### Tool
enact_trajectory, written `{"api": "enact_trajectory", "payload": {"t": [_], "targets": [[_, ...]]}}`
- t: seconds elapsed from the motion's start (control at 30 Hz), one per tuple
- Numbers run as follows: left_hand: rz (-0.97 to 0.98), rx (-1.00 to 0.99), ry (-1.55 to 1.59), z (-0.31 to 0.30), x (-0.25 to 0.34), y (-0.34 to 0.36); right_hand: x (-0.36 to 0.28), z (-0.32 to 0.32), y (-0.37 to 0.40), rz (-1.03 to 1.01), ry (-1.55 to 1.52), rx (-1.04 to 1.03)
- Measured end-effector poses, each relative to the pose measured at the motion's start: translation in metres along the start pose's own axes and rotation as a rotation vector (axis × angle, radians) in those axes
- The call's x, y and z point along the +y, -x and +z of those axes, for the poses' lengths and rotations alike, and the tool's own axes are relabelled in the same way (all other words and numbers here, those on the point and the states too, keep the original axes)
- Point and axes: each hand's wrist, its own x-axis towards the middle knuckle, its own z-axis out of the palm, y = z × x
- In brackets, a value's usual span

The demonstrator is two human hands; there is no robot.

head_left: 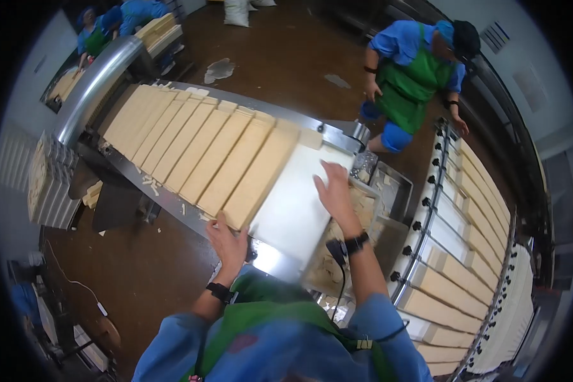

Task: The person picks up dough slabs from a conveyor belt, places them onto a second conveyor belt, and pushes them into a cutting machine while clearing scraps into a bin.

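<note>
My left hand (228, 247) is at the near end of the last pale tan slab (264, 175), fingers apart, with the fingertips right at its edge. This slab closes a row of long, flat slabs (197, 145) lying side by side and partly overlapping on a conveyor. Over the bare white belt (293, 197) hovers my right hand (336, 194), its fingers spread and nothing in them. A small pale piece (311, 139) lies on the belt beside the last slab's far end.
Metal trays of broken pieces (363, 207) stand just right of the belt. Farther right, a second conveyor (449, 219) with black knobs carries more slabs. A person in a green apron (410, 89) stands beyond it. A curved metal duct (99, 86) rises at the far left; crumbs (149, 184) litter the conveyor's edge.
</note>
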Motion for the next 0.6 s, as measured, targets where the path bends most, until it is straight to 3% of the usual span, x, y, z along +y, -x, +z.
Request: {"api": "enact_trajectory", "payload": {"t": [0.07, 0.17, 0.23, 0.33, 0.6], "targets": [[0.078, -0.076, 0.315, 0.005, -0.004, -0.004, 0.005, 0.052, -0.05, -0.061, -0.037, -0.043], [0.096, -0.091, 0.303, 0.007, 0.004, -0.017, 0.013, 0.107, -0.111, -0.121, 0.046, -0.018], [0.095, -0.118, 0.273, 0.009, 0.005, -0.022, 0.011, 0.124, -0.133, -0.002, 0.271, -0.119], [0.06, -0.142, 0.24, 0.011, 0.009, -0.025, 0.007, 0.139, -0.144, 0.078, 0.416, -0.245], [0.051, -0.15, 0.189, 0.015, 0.025, -0.029, 0.023, 0.143, -0.127, 0.061, 0.516, -0.239]]}}
